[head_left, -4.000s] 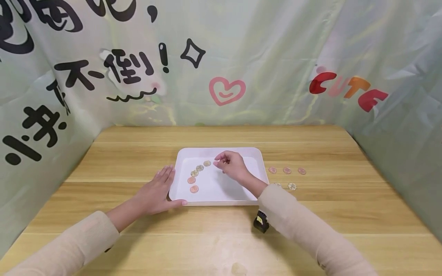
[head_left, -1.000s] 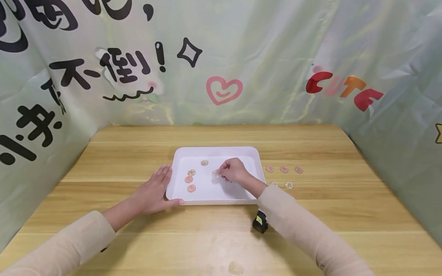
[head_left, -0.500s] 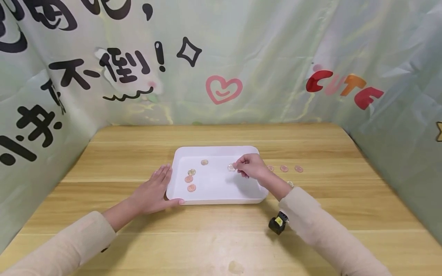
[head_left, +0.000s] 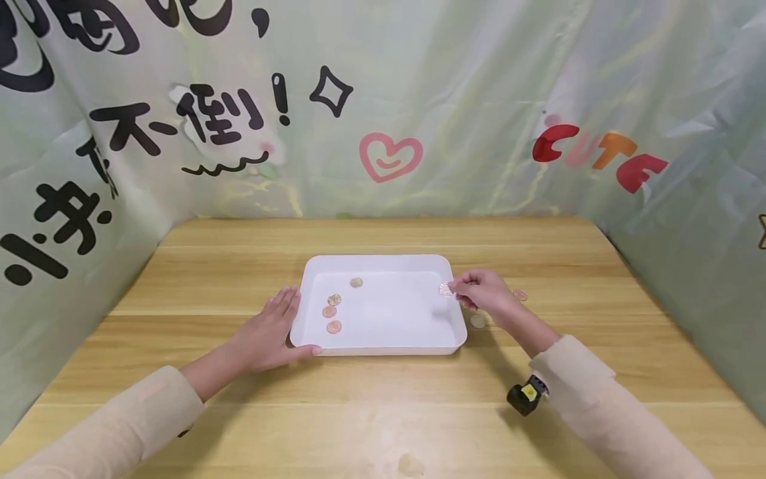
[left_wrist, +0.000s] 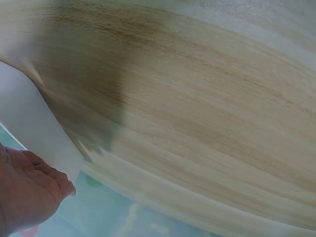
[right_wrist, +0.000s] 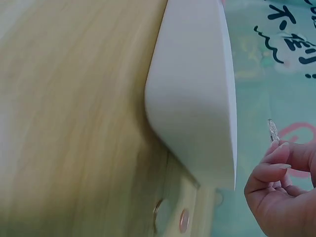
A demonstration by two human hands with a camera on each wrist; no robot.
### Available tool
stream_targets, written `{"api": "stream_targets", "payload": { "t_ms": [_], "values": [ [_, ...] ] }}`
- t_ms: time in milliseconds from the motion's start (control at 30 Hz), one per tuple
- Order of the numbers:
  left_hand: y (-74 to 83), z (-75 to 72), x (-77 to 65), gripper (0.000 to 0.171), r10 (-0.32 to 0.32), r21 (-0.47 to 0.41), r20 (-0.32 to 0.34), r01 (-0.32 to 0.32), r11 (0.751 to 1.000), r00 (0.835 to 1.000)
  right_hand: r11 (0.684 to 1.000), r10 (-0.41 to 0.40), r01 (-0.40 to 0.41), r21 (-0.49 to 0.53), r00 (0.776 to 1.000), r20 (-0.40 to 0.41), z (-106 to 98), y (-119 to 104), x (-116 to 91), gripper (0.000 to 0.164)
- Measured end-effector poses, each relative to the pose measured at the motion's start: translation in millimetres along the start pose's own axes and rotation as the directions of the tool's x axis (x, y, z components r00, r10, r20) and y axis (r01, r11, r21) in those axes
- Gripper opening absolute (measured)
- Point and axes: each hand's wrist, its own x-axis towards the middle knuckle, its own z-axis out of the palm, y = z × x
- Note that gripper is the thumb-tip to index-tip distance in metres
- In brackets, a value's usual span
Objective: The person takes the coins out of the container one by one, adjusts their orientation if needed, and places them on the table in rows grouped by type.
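A pale, shiny coin (head_left: 445, 289) is pinched between the thumb and fingertips of my right hand (head_left: 483, 291), held up at the right rim of the white tray (head_left: 413, 332). The right wrist view shows the same coin (right_wrist: 273, 130) on edge above the fingertips. My left hand (head_left: 269, 332) lies against the tray's left side, fingers extended along the wall and thumb at the front rim. Inside the tray's left part lie a dull gold coin (head_left: 356, 283), another gold coin (head_left: 334, 299), and two coppery coins, one higher (head_left: 330, 311) and one lower (head_left: 334, 326).
Right of the tray, a silvery coin (head_left: 478, 321) and a coppery coin (head_left: 519, 295) lie on the wooden table (head_left: 371, 412); my right hand and wrist cover other coins there. A black wrist camera (head_left: 526, 395) hangs under the right sleeve. Printed cloth (head_left: 467, 80) surrounds the table.
One coin has been taken from the curved row in the tray. My right hand has carried it rightward from the tray's middle to its right rim. The left hand stays in place.
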Motion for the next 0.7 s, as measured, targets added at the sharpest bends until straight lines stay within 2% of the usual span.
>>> {"api": "stream_targets", "payload": {
  "t_ms": [267,700],
  "values": [
    [0.2,-1.5,1.1,0.104,-0.003,0.01,0.005,0.003,1.0,1.0,0.999,-0.026,0.024,-0.044,0.999,-0.033,-20.7,19.8,-9.8,0.019],
    [0.6,0.8,0.7,0.104,-0.005,0.001,-0.003,0.005,1.0,1.0,0.999,0.027,-0.029,-0.045,0.998,-0.062,-57.7,58.2,-22.9,0.018]
  ]
}}
